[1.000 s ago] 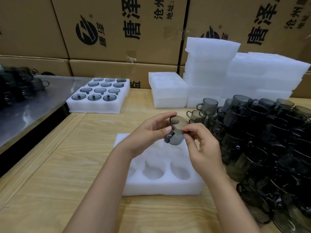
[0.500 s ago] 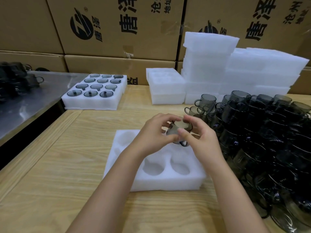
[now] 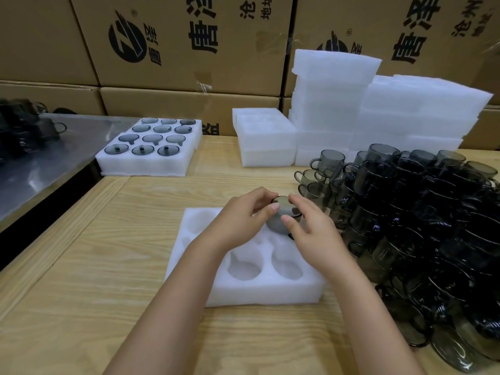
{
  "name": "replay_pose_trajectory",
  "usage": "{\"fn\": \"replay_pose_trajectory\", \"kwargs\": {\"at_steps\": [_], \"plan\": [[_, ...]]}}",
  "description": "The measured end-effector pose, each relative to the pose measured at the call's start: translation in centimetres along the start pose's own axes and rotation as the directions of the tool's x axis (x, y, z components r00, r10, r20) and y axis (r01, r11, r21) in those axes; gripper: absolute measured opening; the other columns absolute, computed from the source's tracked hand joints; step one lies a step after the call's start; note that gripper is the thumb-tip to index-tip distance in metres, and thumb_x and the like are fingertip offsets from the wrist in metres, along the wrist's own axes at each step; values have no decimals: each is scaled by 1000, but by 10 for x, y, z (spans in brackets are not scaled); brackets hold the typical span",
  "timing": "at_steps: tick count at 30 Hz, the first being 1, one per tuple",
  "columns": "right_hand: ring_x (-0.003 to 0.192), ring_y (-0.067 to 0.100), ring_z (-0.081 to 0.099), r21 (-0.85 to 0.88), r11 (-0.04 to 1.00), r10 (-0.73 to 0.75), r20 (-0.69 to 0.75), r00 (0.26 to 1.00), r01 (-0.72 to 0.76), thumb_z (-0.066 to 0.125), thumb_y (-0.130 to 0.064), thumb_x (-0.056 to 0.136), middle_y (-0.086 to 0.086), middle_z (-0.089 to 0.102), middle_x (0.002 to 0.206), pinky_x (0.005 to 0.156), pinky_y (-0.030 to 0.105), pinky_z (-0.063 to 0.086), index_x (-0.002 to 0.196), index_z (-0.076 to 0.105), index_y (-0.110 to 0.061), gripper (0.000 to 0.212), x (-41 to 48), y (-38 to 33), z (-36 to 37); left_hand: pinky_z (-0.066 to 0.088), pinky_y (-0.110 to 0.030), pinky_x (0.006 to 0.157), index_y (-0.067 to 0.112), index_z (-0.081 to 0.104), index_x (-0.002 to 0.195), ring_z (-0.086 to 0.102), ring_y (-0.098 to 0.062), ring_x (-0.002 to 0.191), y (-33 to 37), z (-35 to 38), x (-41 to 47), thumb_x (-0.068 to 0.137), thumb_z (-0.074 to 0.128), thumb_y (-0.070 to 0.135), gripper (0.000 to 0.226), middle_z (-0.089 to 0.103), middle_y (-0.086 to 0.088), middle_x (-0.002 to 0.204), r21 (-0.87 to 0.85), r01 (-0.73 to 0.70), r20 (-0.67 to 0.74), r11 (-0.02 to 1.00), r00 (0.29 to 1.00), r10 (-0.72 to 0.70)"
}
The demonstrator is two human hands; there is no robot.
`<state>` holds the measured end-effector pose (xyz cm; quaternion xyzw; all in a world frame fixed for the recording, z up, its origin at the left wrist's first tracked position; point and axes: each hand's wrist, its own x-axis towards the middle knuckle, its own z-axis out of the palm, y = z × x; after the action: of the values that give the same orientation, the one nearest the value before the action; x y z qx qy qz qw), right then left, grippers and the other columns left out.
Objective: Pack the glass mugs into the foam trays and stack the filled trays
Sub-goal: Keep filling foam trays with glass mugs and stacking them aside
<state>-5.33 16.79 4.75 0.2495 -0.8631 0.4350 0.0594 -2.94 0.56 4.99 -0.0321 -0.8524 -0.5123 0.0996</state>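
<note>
Head view: both hands meet over the far right part of a white foam tray (image 3: 243, 292) that lies flat on the wooden tabletop (image 3: 89, 266) in front of the person. Between them is one smoky grey glass mug (image 3: 281, 216). The left hand (image 3: 240, 220) has its thumb and fingertips curled onto the mug's left side. The right hand (image 3: 316, 234) pinches the right side with thumb and forefinger, so each grip is narrow and closed on the mug. A flat round end of the mug faces up towards the camera, though base or mouth cannot be told. A dark bit of its handle shows below, just beside the right thumb. The mug sits low over the tray's far right pocket. Whether it touches the foam cannot be told.

The tray's near row shows two round pockets with handle notches, and another pocket shows at the far left corner.

To the right, just beside the tray, a large heap of mugs (image 3: 433, 226) of the same grey glass covers the tabletop. At the far left a filled tray (image 3: 151, 165) holds twelve mugs in four rows of three, next to a steel surface (image 3: 40, 169) where a few dark mugs (image 3: 27, 128) stand. Stacks of empty trays (image 3: 338, 85) rise at the back, against printed cardboard cartons (image 3: 189, 63).
</note>
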Motion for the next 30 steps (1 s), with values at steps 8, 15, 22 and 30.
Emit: {"fn": "replay_pose_trajectory", "kwargs": {"at_steps": [8, 15, 22, 30], "plan": [[138, 6, 26, -110, 994, 2, 98, 995, 9, 53, -23, 95, -5, 33, 150, 92, -6, 7, 143, 37, -16, 51, 2, 4, -2, 42, -19, 98, 21, 62, 120, 57, 0, 115, -4, 0, -4, 94, 58, 29, 27, 66, 11, 117, 139, -5, -21, 990, 1000, 8], [141, 2, 16, -172, 985, 40, 200, 979, -5, 51, -18, 96, -9, 22, 154, 100, 2, 3, 147, 30, -19, 55, -3, 10, -7, 41, -20, 90, 21, 63, 118, 57, -7, 112, 0, 5, -8, 91, 61, 36, 32, 66, 10, 117, 290, -30, -53, 957, 997, 47], [142, 3, -13, -463, 885, 130, 322, 938, 36, 21, -47, 99, -10, -10, 157, 113, 32, -13, 151, 0, -20, 62, -13, 6, 0, 37, -28, 102, 21, 60, 127, 45, -15, 130, 4, 9, -12, 96, 54, 26, 32, 52, 4, 141, 447, -87, 31, 890, 996, 81], [144, 9, -13, -654, 756, 216, 287, 933, 26, 19, -47, 98, -2, -13, 158, 116, 37, -10, 150, -6, -14, 66, -15, -10, 6, 12, -27, 116, 22, 17, 152, 10, -8, 146, 7, 17, -10, 103, 25, 22, 49, 16, 6, 160, 721, -143, 188, 678, 982, 7]]}}
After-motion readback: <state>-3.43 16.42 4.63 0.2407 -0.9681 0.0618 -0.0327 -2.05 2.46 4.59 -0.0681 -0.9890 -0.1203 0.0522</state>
